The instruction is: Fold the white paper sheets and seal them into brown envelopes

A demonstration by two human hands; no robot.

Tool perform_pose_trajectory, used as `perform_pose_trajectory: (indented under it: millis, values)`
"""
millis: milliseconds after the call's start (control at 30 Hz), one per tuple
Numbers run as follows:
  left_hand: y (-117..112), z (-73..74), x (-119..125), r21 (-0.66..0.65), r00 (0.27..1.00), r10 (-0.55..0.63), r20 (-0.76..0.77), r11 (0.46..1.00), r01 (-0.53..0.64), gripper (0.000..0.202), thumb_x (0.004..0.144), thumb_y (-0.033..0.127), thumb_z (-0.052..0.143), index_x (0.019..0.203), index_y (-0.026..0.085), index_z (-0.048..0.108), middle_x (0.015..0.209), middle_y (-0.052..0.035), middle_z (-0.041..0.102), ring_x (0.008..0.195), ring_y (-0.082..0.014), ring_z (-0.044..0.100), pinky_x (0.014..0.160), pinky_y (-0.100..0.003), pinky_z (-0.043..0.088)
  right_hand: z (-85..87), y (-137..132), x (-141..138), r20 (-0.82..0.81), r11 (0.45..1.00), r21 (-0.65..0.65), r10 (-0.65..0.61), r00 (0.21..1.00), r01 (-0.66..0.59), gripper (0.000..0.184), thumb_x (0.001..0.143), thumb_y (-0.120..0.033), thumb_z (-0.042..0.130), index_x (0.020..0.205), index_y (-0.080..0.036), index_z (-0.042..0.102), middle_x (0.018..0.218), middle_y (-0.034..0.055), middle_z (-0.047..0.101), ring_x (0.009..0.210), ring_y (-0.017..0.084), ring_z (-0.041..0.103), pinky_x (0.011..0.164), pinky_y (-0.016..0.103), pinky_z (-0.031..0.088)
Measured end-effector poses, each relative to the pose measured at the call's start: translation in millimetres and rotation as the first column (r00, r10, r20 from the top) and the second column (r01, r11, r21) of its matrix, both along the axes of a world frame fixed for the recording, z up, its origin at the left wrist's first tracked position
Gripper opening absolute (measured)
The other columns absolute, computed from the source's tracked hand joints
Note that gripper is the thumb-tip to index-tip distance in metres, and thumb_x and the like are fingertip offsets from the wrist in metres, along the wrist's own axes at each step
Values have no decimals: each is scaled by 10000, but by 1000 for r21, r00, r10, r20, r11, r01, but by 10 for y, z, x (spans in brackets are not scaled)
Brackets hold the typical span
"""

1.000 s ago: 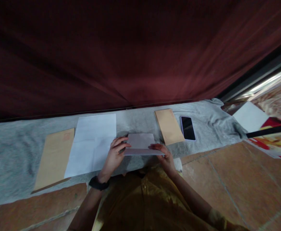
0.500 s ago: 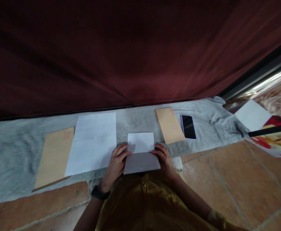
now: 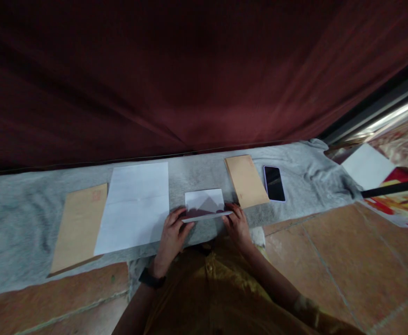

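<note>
A small white sheet of paper [image 3: 204,201] lies on the grey cloth [image 3: 22,209] in front of me, its near part lifted and folded up toward the far part. My left hand [image 3: 171,235] pinches the near left corner of the fold. At the near right corner my right hand [image 3: 237,224] grips the same fold. A dark wristband sits on my left wrist. A full white sheet [image 3: 136,204] lies flat just left of my left hand.
A brown envelope [image 3: 78,228] lies at the far left of the cloth. Another brown envelope stack [image 3: 246,180] and a dark phone [image 3: 274,183] lie to the right. Dark red curtain [image 3: 190,79] hangs behind. Tiled floor [image 3: 346,265] and more paper [image 3: 366,165] are at right.
The near flap of the small paper came down toward me, then rose again and is folding over the far part. Both hands stayed at its corners.
</note>
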State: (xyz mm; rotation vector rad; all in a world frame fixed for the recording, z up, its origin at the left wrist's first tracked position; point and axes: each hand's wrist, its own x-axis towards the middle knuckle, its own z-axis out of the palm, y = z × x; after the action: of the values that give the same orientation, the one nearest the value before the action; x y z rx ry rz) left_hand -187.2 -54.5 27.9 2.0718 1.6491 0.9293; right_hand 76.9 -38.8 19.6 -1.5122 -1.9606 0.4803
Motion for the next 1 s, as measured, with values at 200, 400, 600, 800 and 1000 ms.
perform_pose_trajectory:
  millis: [200,400,600,800,1000]
  values:
    - [41,37,44,-12,996,90,25,996,-90,221,992,367,523,999,215,684,1157,-90,669,1112,-245,608,988,-428,513,35,21,-47,76,1000,4,-19,997,18,240,1039,-284,425,1114,-222,644,1259,113,625,1229,270,540,1077,482,438]
    - [103,44,148,1,986,168,-10,986,-168,248,985,374,521,945,194,687,1119,-120,661,1080,-282,584,957,-463,499,81,50,-119,136,993,-37,-110,985,116,218,1035,-304,447,1097,-199,628,1304,136,614,1225,290,551,1007,472,453]
    - [150,52,196,-8,971,226,-81,974,-227,241,962,371,540,851,200,668,1075,-126,649,1001,-289,573,891,-460,493,96,56,-180,183,987,-22,-154,971,161,198,1021,-307,487,1125,-185,604,1286,152,623,1218,302,559,990,463,442]
    - [178,70,205,11,965,238,-111,971,-238,198,931,343,578,779,225,627,1035,-95,631,977,-271,570,873,-430,486,131,0,-185,181,989,31,-148,972,145,484,1008,-288,476,1471,-162,415,1378,191,567,1287,322,525,1029,477,442]
    - [201,88,208,20,962,228,-154,974,-227,188,923,314,585,758,227,607,993,-92,630,930,-271,561,841,-431,482,122,-102,-203,222,999,42,24,975,-34,579,986,-199,475,1552,-194,354,1577,153,398,1460,326,359,1152,533,377]
